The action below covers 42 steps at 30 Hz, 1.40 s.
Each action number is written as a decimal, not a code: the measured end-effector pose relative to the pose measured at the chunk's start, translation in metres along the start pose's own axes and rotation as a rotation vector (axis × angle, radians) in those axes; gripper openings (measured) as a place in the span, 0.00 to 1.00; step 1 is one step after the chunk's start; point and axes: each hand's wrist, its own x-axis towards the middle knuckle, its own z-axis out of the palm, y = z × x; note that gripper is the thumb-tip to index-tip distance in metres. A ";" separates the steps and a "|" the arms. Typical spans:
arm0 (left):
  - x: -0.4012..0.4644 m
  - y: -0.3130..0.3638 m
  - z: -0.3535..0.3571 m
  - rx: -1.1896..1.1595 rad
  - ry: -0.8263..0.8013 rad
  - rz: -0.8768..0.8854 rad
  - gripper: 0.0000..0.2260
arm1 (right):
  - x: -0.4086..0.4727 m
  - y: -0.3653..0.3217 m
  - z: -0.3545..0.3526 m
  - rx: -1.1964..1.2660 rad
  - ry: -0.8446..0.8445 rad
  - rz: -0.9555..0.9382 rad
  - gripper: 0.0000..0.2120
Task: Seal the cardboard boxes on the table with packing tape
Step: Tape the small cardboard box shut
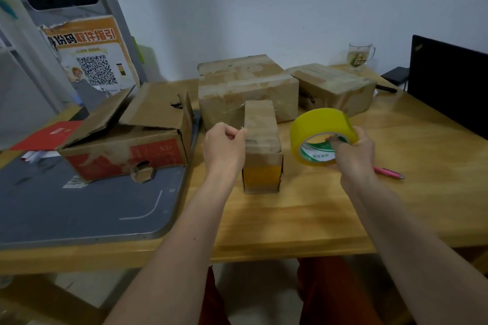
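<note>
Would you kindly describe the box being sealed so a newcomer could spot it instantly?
On the wooden table, before the large taped cardboard box, stands the small narrow upright cardboard box. Alone among the boxes, it has yellow tape on its near face.

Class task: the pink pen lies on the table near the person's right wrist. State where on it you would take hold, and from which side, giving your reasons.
Pinch the pink pen across the middle of its barrel, coming from above. It lies flat on the wooden table, so only its top and long sides are free. Its left end sits hidden behind the right hand, which holds the yellow tape roll; probably approach from the open right side.
</note>
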 end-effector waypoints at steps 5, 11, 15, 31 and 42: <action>0.002 -0.006 0.004 0.110 0.001 0.037 0.10 | -0.002 0.013 0.002 -0.084 -0.005 0.018 0.11; 0.005 -0.007 0.003 0.474 0.032 0.200 0.10 | -0.006 0.026 0.010 -0.080 -0.026 0.069 0.09; 0.008 -0.002 0.000 0.654 0.017 0.270 0.08 | -0.005 0.027 0.011 -0.090 -0.047 0.068 0.09; -0.002 -0.022 0.024 -0.204 0.133 -0.202 0.17 | -0.006 0.033 0.019 -0.116 -0.046 0.154 0.13; -0.011 -0.007 0.040 -0.707 0.178 -0.430 0.09 | -0.006 0.035 0.016 -0.127 -0.038 0.144 0.08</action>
